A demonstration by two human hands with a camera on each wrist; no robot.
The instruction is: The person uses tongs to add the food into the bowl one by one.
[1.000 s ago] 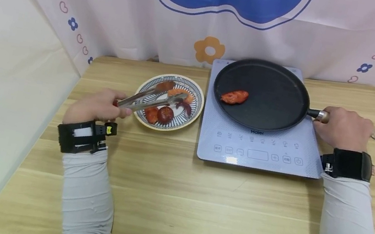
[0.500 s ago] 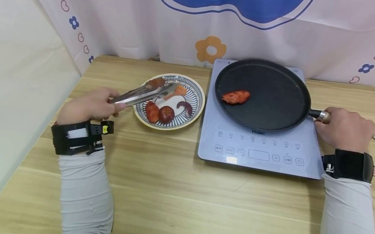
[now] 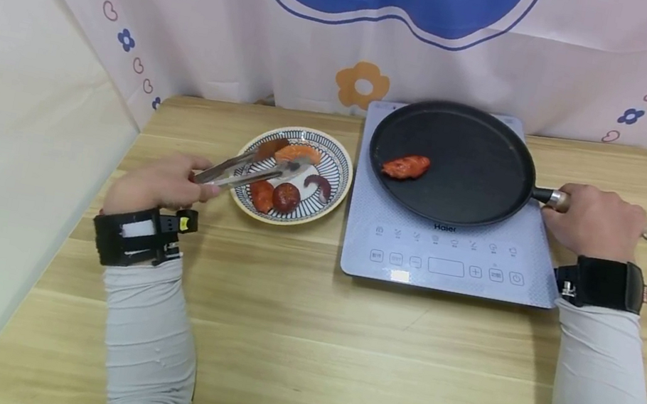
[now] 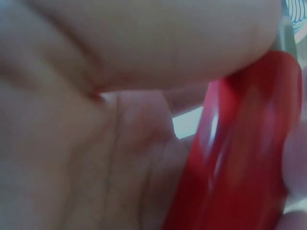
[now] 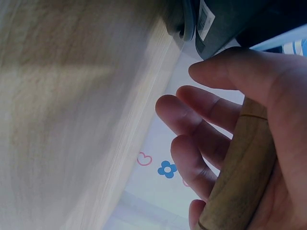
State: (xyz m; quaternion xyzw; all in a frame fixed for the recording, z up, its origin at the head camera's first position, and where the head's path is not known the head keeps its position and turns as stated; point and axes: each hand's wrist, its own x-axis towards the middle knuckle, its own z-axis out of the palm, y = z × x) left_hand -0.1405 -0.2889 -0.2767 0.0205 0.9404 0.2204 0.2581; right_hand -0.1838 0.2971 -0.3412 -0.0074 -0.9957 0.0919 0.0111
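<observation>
My left hand (image 3: 160,184) grips metal tongs (image 3: 250,178); their red handle (image 4: 240,148) fills much of the left wrist view. The tongs' two arms stand apart over the patterned plate (image 3: 331,214), one end by a brown food piece (image 3: 270,148), the other below an orange piece (image 3: 301,152). A reddish piece (image 3: 261,195), a round dark-red piece (image 3: 287,198) and a curled purple piece (image 3: 319,187) also lie there. My right hand (image 3: 596,221) holds the frying pan's wooden handle (image 5: 240,167), fingers curled round it. In the black pan (image 3: 467,162) lies a chicken wing (image 3: 405,167).
Under the pan is a pale induction cooker (image 3: 369,239), its control panel facing me. Both stand on the wooden table (image 3: 296,356), right of the plate. A printed curtain (image 3: 211,30) hangs behind the table's back edge.
The tongs close together, then spread apart again over the plate. My left hand has shifted slightly left overall. The brown piece now lies farther left. My right hand and the pan stay put.
</observation>
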